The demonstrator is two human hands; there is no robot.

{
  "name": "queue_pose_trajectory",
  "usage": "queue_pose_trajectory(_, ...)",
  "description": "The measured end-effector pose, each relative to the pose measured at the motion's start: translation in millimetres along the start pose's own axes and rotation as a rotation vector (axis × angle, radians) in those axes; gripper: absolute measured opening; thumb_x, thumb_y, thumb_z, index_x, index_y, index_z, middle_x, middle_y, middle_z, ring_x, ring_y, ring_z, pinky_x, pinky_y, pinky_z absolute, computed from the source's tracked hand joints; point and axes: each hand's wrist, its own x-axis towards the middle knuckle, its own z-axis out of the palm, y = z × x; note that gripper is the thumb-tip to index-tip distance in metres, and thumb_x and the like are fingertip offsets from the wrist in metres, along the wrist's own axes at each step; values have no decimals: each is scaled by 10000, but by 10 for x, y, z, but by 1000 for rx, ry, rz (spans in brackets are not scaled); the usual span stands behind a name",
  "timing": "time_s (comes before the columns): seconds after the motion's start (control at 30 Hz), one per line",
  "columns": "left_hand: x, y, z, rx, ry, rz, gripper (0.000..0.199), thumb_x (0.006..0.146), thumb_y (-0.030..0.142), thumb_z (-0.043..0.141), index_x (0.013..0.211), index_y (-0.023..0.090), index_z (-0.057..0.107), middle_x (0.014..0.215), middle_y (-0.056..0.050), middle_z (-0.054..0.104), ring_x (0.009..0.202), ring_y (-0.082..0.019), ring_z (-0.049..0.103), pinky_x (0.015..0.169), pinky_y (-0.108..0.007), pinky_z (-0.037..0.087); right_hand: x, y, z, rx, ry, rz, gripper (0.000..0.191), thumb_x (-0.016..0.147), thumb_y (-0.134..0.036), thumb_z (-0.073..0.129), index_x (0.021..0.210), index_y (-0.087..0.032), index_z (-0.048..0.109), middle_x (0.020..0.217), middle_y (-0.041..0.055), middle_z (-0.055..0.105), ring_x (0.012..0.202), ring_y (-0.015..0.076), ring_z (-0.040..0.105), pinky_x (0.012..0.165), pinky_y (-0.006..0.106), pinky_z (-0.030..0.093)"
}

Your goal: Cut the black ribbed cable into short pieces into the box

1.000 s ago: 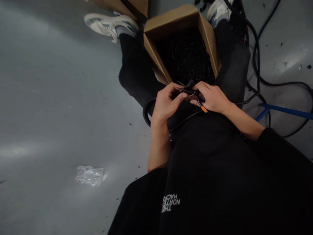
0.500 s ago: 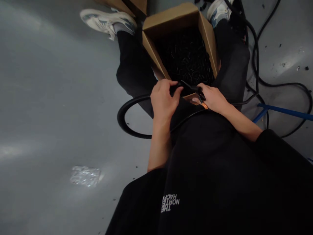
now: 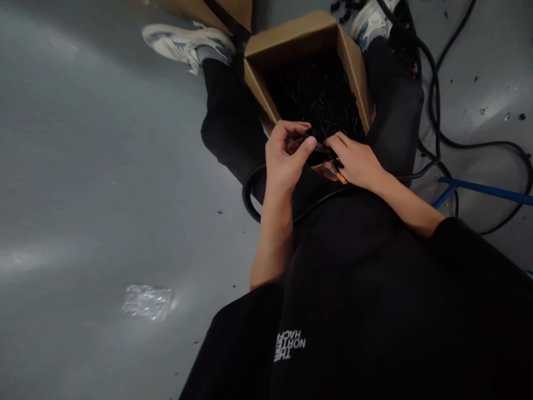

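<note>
My right hand (image 3: 358, 161) is closed around scissors (image 3: 336, 169) with black and orange handles. Their dark blades point left toward my left hand (image 3: 285, 155), whose thumb and fingers are bent around the end of a black tube (image 3: 246, 194). From that grip the tube loops out to the left behind my wrist. Both hands are over the near edge of an open cardboard box (image 3: 260, 86) between my legs. Many short black tube pieces (image 3: 320, 94) lie inside it. The tube's tip is hard to make out against the dark pieces.
Thick black cable (image 3: 435, 111) coils across the grey floor on the right, beside a blue bar (image 3: 491, 190). A crumpled clear plastic packet (image 3: 147, 301) lies at the lower left. Another cardboard piece (image 3: 200, 11) is at the top, and small black bits are scattered around.
The tube loop left of my left wrist has shrunk. My left hand has shifted slightly right and up, closer to the scissors, and my right hand has moved a little left.
</note>
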Motion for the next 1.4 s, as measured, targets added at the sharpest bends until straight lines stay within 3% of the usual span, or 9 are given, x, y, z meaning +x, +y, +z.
queue_pose_trajectory(0.17, 18, 68, -107, 119, -71, 34, 590, 908, 765, 797, 1197, 272, 647, 1211, -74, 756, 1154, -243, 756, 986, -375, 640, -24, 40, -29, 66, 11, 47, 391, 1064, -341, 569, 1418, -173, 571, 1412, 146, 689, 1114, 295, 739, 909, 422, 586)
queue_pose_trajectory(0.3, -48, 167, -163, 266, -121, -13, 498, 966, 735, 733, 1061, 249, 675, 1007, -49, 768, 920, -206, 744, 872, -356, 623, -67, 99, 25, 198, 37, 15, 399, 1058, -376, 585, 1401, -175, 551, 1420, 155, 670, 1145, 296, 730, 938, 443, 607)
queue_pose_trajectory(0.47, -156, 299, -120, 114, -316, -36, 582, 948, 841, 661, 929, 260, 651, 849, -29, 738, 740, -179, 702, 723, -345, 613, -84, 179, 24, 145, 99, -192, 423, 1023, -373, 638, 1382, -172, 543, 1409, 172, 647, 1288, 347, 666, 1116, 577, 564)
queue_pose_trajectory(0.6, -181, 372, -146, -6, -386, -72, 591, 913, 856, 707, 907, 269, 637, 842, -33, 738, 670, -173, 699, 630, -345, 606, -151, 172, -84, 77, 93, -254, 425, 1055, -420, 624, 1385, -155, 583, 1361, 173, 682, 1251, 342, 695, 1073, 518, 579)
queue_pose_trajectory(0.77, -174, 376, -156, 36, -320, -61, 580, 947, 848, 667, 929, 268, 641, 826, -30, 739, 715, -191, 731, 668, -358, 628, -249, 205, -110, 89, 82, -237, 429, 1115, -461, 541, 1397, -150, 632, 1256, 136, 750, 1065, 258, 745, 932, 382, 583)
queue_pose_trajectory(1.03, -276, 294, 44, 466, -99, 53, 151, 1007, 405, 738, 991, 260, 699, 1045, -48, 826, 1000, -254, 765, 932, -401, 598, -192, 216, 28, 188, 41, -39, 497, 1065, -567, 628, 1361, -167, 634, 1331, 146, 732, 1020, 252, 726, 870, 372, 564)
queue_pose_trajectory(1.2, -302, 88, 80, 590, 45, 52, 145, 1015, 409, 736, 1047, 272, 705, 1065, -90, 795, 1094, -333, 736, 1060, -505, 546, -60, 182, 153, 264, 71, 8, 502, 1067, -569, 643, 1376, -174, 664, 1289, 131, 774, 1077, 269, 740, 936, 385, 564)
queue_pose_trajectory(1.4, -308, 43, -18, 592, 84, 54, 160, 1015, 410, 740, 1084, 266, 723, 1096, -90, 790, 1136, -347, 735, 1095, -535, 540, -43, 208, 237, 343, 58, 5, 496, 1060, -554, 674, 1377, -174, 676, 1280, 122, 799, 1097, 261, 758, 966, 371, 568)
